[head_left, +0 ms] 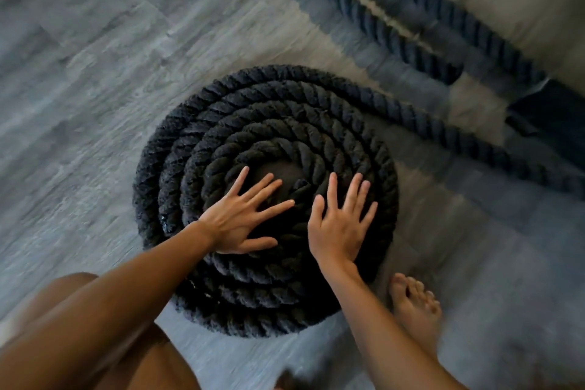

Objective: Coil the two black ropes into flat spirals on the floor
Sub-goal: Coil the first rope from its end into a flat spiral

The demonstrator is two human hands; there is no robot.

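Bare knee (72, 320) and forearms sat closest to the lens, a bare foot (414, 301) just beside the coil's right edge. Left hand (240, 218) and right hand (340, 225) lay flat, fingers (332, 191) spread apart, pressing the coiled black rope (253, 123) on the grey wood floor (95, 73). Its loose tail (468, 139) ran off right; the second black rope (395, 28) lay doubled, well apart, at upper right, blurred.

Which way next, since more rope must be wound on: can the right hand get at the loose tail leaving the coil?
Probably yes: the right hand lies flat on the coil, and the loose tail runs off on its side with nothing between.
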